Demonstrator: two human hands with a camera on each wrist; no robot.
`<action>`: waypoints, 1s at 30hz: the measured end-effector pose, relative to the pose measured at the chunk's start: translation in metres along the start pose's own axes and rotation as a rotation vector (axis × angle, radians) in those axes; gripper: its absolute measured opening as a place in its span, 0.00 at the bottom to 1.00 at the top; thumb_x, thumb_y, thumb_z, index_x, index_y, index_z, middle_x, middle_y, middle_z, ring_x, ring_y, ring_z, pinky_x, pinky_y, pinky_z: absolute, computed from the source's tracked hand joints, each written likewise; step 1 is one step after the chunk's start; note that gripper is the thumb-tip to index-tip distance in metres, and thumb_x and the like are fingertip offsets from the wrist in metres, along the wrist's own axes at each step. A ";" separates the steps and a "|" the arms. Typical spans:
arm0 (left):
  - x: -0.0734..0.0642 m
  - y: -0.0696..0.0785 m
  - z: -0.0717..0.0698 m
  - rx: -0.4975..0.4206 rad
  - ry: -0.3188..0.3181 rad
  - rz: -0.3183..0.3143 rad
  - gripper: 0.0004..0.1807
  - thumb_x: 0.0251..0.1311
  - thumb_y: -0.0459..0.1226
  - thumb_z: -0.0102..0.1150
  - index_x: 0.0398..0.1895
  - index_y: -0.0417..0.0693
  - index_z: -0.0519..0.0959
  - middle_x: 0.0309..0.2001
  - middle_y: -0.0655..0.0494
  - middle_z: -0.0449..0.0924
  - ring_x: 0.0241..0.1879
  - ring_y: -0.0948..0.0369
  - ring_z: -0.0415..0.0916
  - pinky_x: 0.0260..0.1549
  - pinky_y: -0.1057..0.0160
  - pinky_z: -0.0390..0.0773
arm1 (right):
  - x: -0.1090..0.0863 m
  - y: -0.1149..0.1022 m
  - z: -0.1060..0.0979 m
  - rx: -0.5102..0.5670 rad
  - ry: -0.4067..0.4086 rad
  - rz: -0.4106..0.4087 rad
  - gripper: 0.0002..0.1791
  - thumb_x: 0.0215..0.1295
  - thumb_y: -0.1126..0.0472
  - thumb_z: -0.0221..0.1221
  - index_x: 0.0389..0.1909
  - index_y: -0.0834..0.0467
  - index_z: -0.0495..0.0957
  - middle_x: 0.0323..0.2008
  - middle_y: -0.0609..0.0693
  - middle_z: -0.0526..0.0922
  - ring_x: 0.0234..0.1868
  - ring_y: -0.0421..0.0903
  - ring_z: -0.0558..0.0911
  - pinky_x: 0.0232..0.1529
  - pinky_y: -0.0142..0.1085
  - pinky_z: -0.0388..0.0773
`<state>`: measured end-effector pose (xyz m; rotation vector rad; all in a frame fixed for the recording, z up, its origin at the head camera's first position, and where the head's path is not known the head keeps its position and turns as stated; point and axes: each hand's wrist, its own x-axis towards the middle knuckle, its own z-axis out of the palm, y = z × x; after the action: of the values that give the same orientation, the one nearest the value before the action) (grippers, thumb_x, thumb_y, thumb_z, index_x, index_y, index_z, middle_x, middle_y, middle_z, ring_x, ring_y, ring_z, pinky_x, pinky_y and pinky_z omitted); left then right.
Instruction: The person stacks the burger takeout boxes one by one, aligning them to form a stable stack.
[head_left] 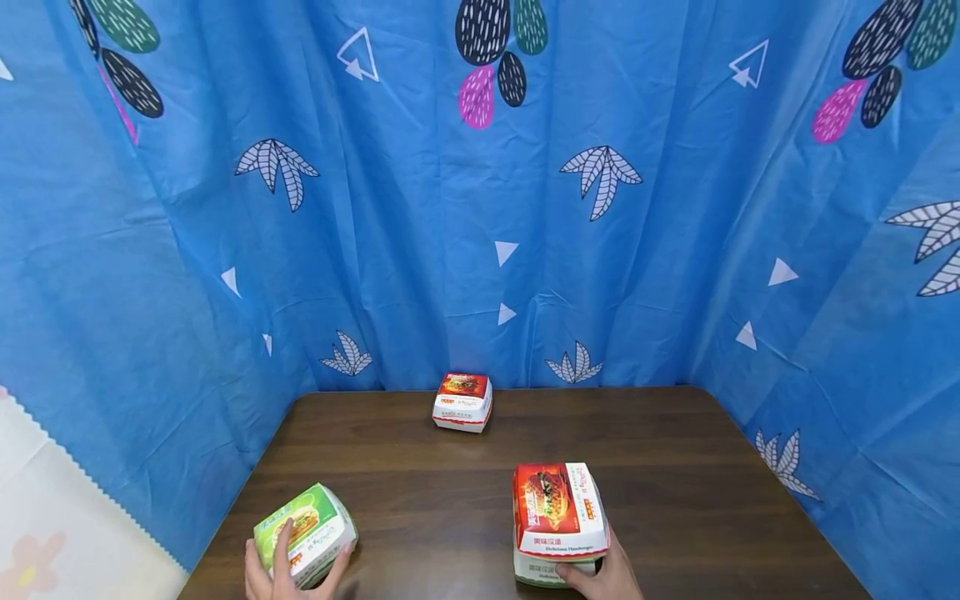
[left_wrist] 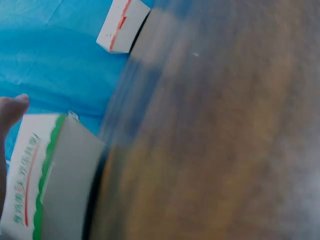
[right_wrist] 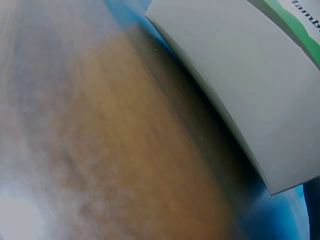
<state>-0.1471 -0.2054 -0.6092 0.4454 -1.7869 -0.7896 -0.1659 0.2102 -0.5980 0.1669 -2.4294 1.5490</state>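
At the front left of the head view, my left hand (head_left: pixel 281 579) grips a green-topped hamburger box (head_left: pixel 327 527). Its fingers reach over the top and the thumb lies along the right side, and the box is tilted. In the left wrist view the green-edged box (left_wrist: pixel 37 170) shows its side, with a fingertip beside it. My right hand (head_left: pixel 611 575) holds a white box with green trim (head_left: pixel 538 570), thumb on its front side. A red-topped hamburger box (head_left: pixel 551 500) sits stacked on it. The right wrist view shows the lower box's pale base (right_wrist: pixel 230 80) raised off the table.
Another red-topped hamburger box (head_left: pixel 461 404) stands at the back edge of the dark wooden table (head_left: pixel 420 500). A blue patterned curtain (head_left: pixel 420 208) hangs behind and along both sides. Pale floral cloth (head_left: pixel 60 508) shows at the lower left.
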 end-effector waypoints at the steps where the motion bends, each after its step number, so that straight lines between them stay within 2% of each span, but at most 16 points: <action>1: -0.001 -0.001 0.000 -0.002 -0.009 -0.016 0.61 0.40 0.83 0.55 0.63 0.43 0.78 0.71 0.20 0.57 0.67 0.20 0.56 0.66 0.24 0.54 | 0.000 0.001 0.000 0.005 0.003 -0.014 0.42 0.41 0.64 0.80 0.60 0.64 0.71 0.46 0.43 0.83 0.45 0.31 0.79 0.47 0.33 0.77; 3: -0.002 -0.003 0.000 -0.005 -0.020 -0.042 0.63 0.39 0.84 0.54 0.66 0.45 0.77 0.72 0.20 0.56 0.68 0.20 0.56 0.65 0.23 0.55 | -0.001 0.001 0.000 0.016 0.010 -0.035 0.42 0.41 0.65 0.79 0.60 0.64 0.72 0.46 0.40 0.83 0.45 0.30 0.79 0.47 0.33 0.77; 5: -0.003 -0.004 -0.001 -0.009 -0.024 -0.056 0.61 0.39 0.80 0.60 0.67 0.44 0.76 0.72 0.20 0.56 0.67 0.19 0.56 0.63 0.22 0.57 | -0.001 0.002 0.001 0.027 0.017 -0.063 0.42 0.40 0.66 0.79 0.60 0.64 0.72 0.45 0.37 0.83 0.46 0.30 0.79 0.47 0.33 0.77; 8: -0.002 -0.003 -0.006 0.021 -0.062 -0.118 0.53 0.40 0.65 0.74 0.67 0.44 0.75 0.73 0.22 0.55 0.68 0.21 0.56 0.62 0.22 0.58 | -0.001 0.000 0.001 0.032 0.013 -0.054 0.42 0.40 0.66 0.79 0.60 0.64 0.72 0.45 0.37 0.83 0.46 0.30 0.79 0.47 0.32 0.77; 10: -0.002 0.000 -0.010 0.069 -0.117 -0.192 0.48 0.39 0.53 0.78 0.67 0.45 0.74 0.75 0.24 0.54 0.70 0.23 0.54 0.63 0.22 0.57 | -0.001 0.000 0.001 0.033 0.007 -0.050 0.42 0.41 0.66 0.79 0.60 0.64 0.72 0.45 0.38 0.83 0.46 0.31 0.79 0.47 0.33 0.77; 12: -0.001 0.003 -0.014 0.123 -0.185 -0.277 0.48 0.38 0.45 0.80 0.68 0.46 0.72 0.77 0.28 0.50 0.72 0.25 0.51 0.64 0.23 0.55 | 0.000 0.000 0.001 0.046 -0.002 -0.029 0.42 0.42 0.66 0.79 0.61 0.64 0.71 0.45 0.38 0.83 0.46 0.30 0.79 0.47 0.32 0.77; 15: 0.000 0.004 -0.017 0.153 -0.241 -0.352 0.48 0.40 0.41 0.81 0.69 0.46 0.70 0.79 0.30 0.47 0.75 0.27 0.49 0.66 0.24 0.53 | 0.000 0.001 0.001 0.060 -0.011 -0.017 0.42 0.42 0.66 0.78 0.61 0.63 0.71 0.45 0.38 0.83 0.46 0.31 0.79 0.47 0.32 0.77; 19: 0.000 0.001 -0.017 0.049 -0.206 -0.333 0.48 0.35 0.35 0.82 0.67 0.41 0.71 0.76 0.23 0.50 0.74 0.25 0.49 0.66 0.23 0.53 | 0.000 0.002 0.002 0.061 -0.007 -0.033 0.41 0.42 0.67 0.78 0.60 0.64 0.71 0.45 0.36 0.83 0.46 0.31 0.79 0.47 0.32 0.77; 22: -0.001 -0.002 -0.017 0.002 -0.211 -0.320 0.48 0.35 0.32 0.81 0.67 0.38 0.70 0.75 0.20 0.50 0.74 0.25 0.48 0.67 0.23 0.51 | -0.001 0.002 0.002 0.060 0.002 -0.059 0.41 0.41 0.68 0.78 0.60 0.65 0.71 0.45 0.35 0.83 0.46 0.31 0.79 0.47 0.32 0.77; 26: 0.000 -0.004 -0.019 0.011 -0.265 -0.343 0.47 0.40 0.33 0.80 0.69 0.39 0.68 0.77 0.22 0.47 0.76 0.26 0.45 0.68 0.23 0.49 | -0.002 0.001 0.002 0.058 0.007 -0.066 0.40 0.41 0.67 0.78 0.59 0.63 0.72 0.44 0.34 0.83 0.46 0.31 0.79 0.48 0.32 0.76; 30: 0.001 -0.004 -0.021 0.017 -0.293 -0.342 0.47 0.42 0.33 0.80 0.69 0.39 0.68 0.77 0.22 0.47 0.76 0.26 0.45 0.68 0.23 0.50 | -0.002 0.001 0.001 0.048 0.006 -0.055 0.40 0.42 0.66 0.78 0.59 0.63 0.72 0.45 0.35 0.83 0.46 0.31 0.79 0.48 0.32 0.77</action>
<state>-0.1280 -0.2152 -0.6071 0.6872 -2.0169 -1.1244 -0.1645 0.2095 -0.5995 0.2354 -2.3639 1.5827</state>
